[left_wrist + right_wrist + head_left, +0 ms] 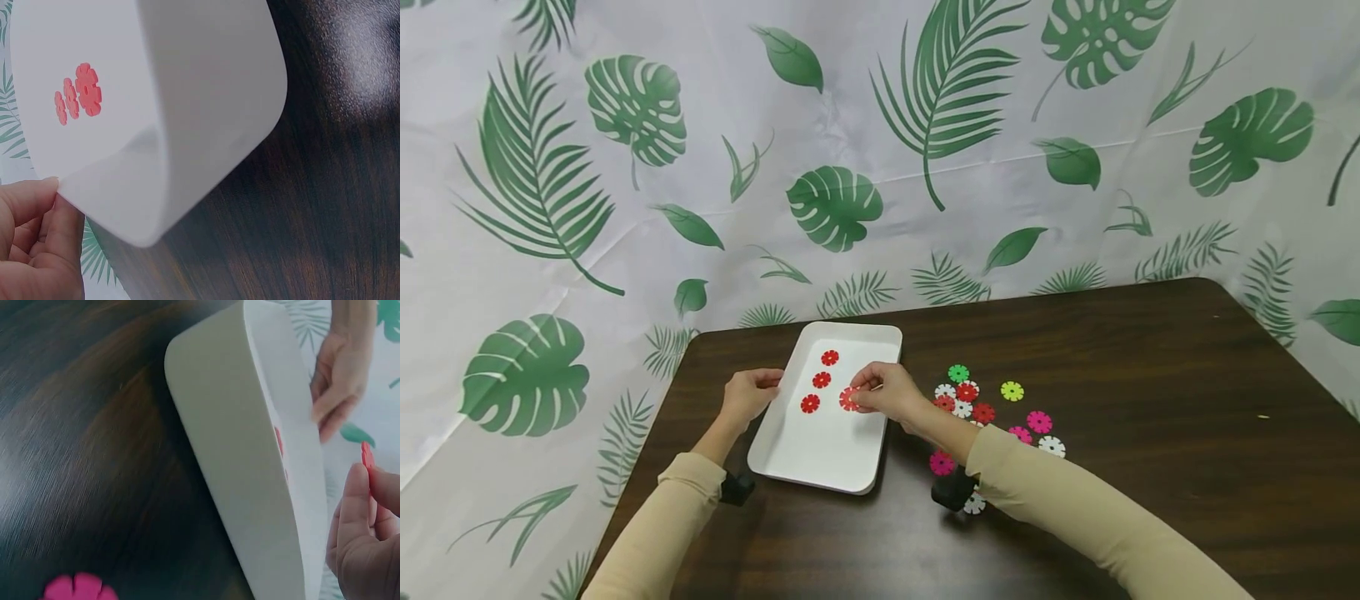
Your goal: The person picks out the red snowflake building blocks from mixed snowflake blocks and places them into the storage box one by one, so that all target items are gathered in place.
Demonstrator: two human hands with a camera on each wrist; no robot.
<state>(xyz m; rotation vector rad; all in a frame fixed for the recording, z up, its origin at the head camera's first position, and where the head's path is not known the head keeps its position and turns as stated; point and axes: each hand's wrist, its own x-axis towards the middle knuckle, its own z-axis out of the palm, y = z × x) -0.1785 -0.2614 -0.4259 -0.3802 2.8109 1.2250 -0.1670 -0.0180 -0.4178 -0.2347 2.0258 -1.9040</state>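
Note:
A white tray (820,446) lies on the dark table, with three red notched discs (822,380) in a row on its floor. My left hand (749,397) pinches the tray's left rim between thumb and fingers, as the left wrist view also shows. Over the tray's right half, my right hand (886,392) holds another red notched disc (847,399) between thumb and fingertips. In the right wrist view this held disc (367,455) stands on edge above the fingertips. The right hand's lower fingers are partly hidden in the head view.
Right of the tray lies a loose spread of notched discs: green (958,373), yellow (1012,391), pink (1040,422), white (1052,447) and red (982,412). The right forearm covers some of them. A leaf-printed cloth (835,208) hangs behind the wooden table (1150,400).

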